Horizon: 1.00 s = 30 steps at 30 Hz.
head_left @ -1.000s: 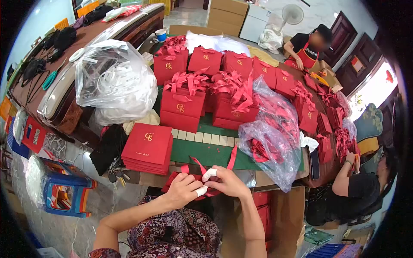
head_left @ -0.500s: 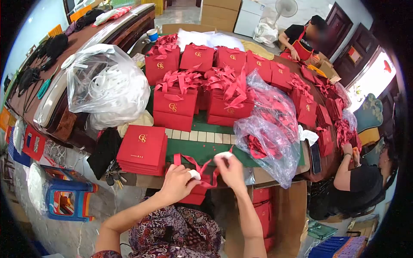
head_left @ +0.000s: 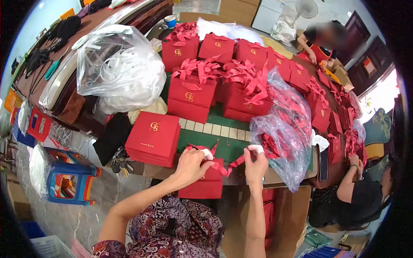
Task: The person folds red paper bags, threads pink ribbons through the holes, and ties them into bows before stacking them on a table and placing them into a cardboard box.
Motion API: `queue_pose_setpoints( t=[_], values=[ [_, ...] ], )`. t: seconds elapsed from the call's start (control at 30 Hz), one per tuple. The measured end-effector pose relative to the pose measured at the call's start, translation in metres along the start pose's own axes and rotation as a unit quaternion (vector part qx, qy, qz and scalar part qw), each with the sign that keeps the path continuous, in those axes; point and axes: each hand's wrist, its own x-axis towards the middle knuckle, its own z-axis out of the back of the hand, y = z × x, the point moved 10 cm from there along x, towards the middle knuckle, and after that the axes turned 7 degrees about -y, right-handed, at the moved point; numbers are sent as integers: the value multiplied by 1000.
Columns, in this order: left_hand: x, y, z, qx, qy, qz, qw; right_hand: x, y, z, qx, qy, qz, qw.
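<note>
A red paper gift bag [head_left: 201, 189] with a gold mark lies at the table's near edge, close to my body. Above it a red ribbon [head_left: 223, 169] stretches between my hands. My left hand [head_left: 192, 166] pinches one part of the ribbon, over the bag's upper left. To the right, my right hand [head_left: 257, 167] pinches the ribbon's other end between thumb and finger. White wrapping covers a fingertip on each hand. Left of my left hand is a stack of flat red bags [head_left: 152, 139]. Where the ribbon meets the bag is partly hidden by my left hand.
Red bags with ribbon handles [head_left: 192, 98] stand in rows behind. A clear plastic bag of red ribbons [head_left: 282, 146] lies at right, a bag of white ribbon [head_left: 122, 73] at left. Two people work on the right side. A blue stool [head_left: 71, 176] stands at lower left.
My hands have moved apart, the right one to the right, drawing the ribbon out between them. The view has shifted, so the table's things sit further right.
</note>
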Motion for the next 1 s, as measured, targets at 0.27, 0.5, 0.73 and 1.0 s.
queue_pose_setpoints(
  t=[0.27,0.5,0.73,1.0],
  values=[
    [3,5,4,-81,-63,-15,995,-65,81,-29,26,163,88,982],
    [-48,-2,26,152,-26,4,988,-81,77,-58,-42,168,153,973],
    [-48,4,20,165,-21,5,986,-89,91,-70,-72,171,188,964],
    [-45,7,20,153,-16,8,988,-92,87,-76,-62,180,177,966]
  ],
)
